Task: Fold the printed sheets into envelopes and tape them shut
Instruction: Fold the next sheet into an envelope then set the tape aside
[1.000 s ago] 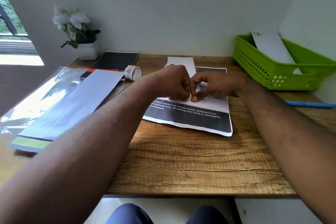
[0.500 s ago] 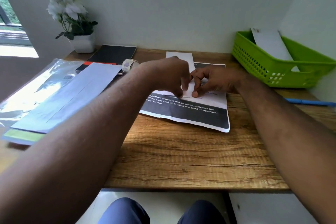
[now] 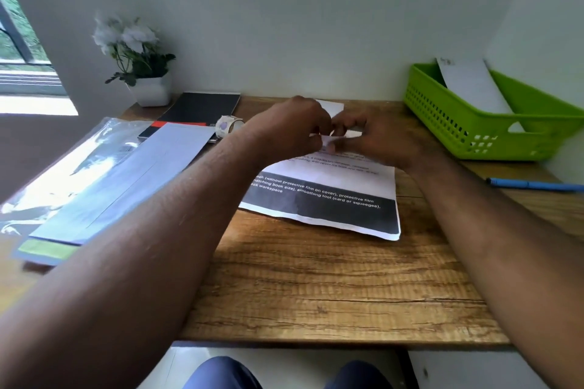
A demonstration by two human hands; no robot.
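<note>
Both hands meet over the far middle of the tabletop (image 3: 331, 278): the left hand (image 3: 290, 129) and right hand (image 3: 376, 139) have curled fingers pinching a small white piece, blurred, above a folded white envelope (image 3: 331, 107). Beneath them lies the printed sheet (image 3: 322, 202). A tape roll (image 3: 227, 126) sits just left of the left wrist, a green basket (image 3: 474, 136) at the far right corner.

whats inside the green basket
One white folded sheet leans inside the green basket, its upper end sticking out above the rim. The basket's near wall hides the floor, so anything lying flat there cannot be seen.
</note>
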